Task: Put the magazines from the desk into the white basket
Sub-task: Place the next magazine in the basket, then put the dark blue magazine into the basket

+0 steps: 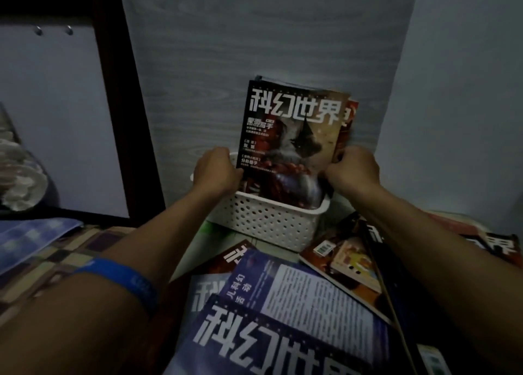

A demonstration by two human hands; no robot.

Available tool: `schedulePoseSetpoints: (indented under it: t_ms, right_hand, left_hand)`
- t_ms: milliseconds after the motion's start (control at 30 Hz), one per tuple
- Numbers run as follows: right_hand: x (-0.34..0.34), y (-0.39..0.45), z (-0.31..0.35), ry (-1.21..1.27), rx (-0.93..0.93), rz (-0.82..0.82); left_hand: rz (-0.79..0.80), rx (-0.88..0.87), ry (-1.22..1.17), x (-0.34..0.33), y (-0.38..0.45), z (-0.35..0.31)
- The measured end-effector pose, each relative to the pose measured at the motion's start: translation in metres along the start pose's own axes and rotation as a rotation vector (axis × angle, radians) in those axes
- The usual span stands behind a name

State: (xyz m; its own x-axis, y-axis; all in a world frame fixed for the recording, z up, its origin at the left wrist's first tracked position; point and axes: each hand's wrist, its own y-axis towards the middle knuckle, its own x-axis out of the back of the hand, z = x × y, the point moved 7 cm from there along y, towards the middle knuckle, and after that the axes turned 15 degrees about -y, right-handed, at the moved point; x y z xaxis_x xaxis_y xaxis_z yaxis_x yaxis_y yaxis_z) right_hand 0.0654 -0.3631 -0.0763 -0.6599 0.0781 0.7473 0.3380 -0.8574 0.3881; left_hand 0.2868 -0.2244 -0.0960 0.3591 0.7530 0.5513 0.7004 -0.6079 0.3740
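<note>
A white perforated basket stands against the wood-grain wall panel. A few magazines stand upright in it; the front magazine has a dark cover with large white characters. My left hand grips this upright bundle at its left edge and my right hand grips its right edge, both just above the basket's rim. More magazines lie on the desk nearer to me: a blue-covered magazine at the bottom middle and a loose pile to the right of the basket.
A dark wooden post rises on the left. Checked fabric lies under my left forearm, which wears a blue wristband. A crumpled white cloth sits at the far left. The right wall is close to the basket.
</note>
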Motion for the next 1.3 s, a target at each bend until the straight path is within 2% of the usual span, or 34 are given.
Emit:
schedulePoseSetpoints:
  t_ms: [100,200,267,333,400,467,500,567,667,733,833,900,967,1000,1067,1167,1233,1300]
  right_hand:
    - [0.009,-0.012,0.004,0.063,0.012,-0.034]
    - [0.022,-0.052,0.000,0.054,0.160,0.087]
    - [0.038,-0.092,-0.019,-0.155,0.293,0.132]
    - [0.055,-0.121,-0.049,-0.416,0.342,0.154]
    - [0.078,-0.136,-0.085,-0.516,0.232,0.199]
    - [0.105,-0.144,-0.120,-0.488,0.075,0.244]
    - [0.119,-0.148,-0.136,-0.493,0.002,0.275]
    - [0.141,-0.157,-0.165,-0.477,-0.132,0.350]
    - [0.154,-0.180,-0.186,-0.388,-0.174,0.417]
    - [0.154,-0.196,-0.191,-0.369,-0.155,0.380]
    - [0.162,-0.214,-0.191,-0.357,-0.178,0.277]
    - [0.164,-0.223,-0.187,-0.306,-0.179,0.289]
    - [0.171,-0.232,-0.179,-0.300,-0.130,0.273]
    - [0.175,-0.236,-0.172,-0.312,-0.090,0.239]
    - [0.180,-0.245,-0.156,-0.256,-0.020,0.172]
    - [0.180,-0.251,-0.134,-0.219,0.034,0.099]
    - [0.180,-0.249,-0.132,-0.230,0.015,0.081]
    - [0.186,-0.246,-0.136,-0.226,-0.043,0.053]
  left_hand:
    - [0.027,-0.072,-0.138,0.002,-0.016,-0.004]
    - [0.115,-0.213,-0.168,0.005,-0.051,-0.011]
    - [0.175,-0.288,-0.131,0.002,-0.084,-0.014]
    - [0.222,-0.317,-0.081,0.001,-0.117,-0.022]
    - [0.201,-0.338,-0.069,0.001,-0.148,-0.039]
    - [0.151,-0.413,-0.150,0.002,-0.181,-0.074]
    - [0.171,-0.457,-0.193,-0.002,-0.198,-0.095]
    - [0.308,-0.474,-0.253,-0.019,-0.229,-0.128]
    - [0.588,-0.282,-0.266,-0.057,-0.264,-0.147]
    - [0.644,-0.069,-0.324,-0.073,-0.276,-0.144]
    - [0.448,0.216,-0.649,-0.070,-0.284,-0.142]
    - [0.268,0.275,-0.730,-0.062,-0.287,-0.143]
    - [0.178,0.324,-0.803,-0.059,-0.291,-0.147]
    - [0.189,0.378,-0.886,-0.060,-0.292,-0.152]
    - [0.328,0.491,-0.991,-0.070,-0.298,-0.164]
    - [0.548,0.460,-0.846,-0.080,-0.311,-0.175]
    - [0.563,0.400,-0.819,-0.077,-0.320,-0.175]
    - [0.562,0.345,-0.901,-0.070,-0.323,-0.170]
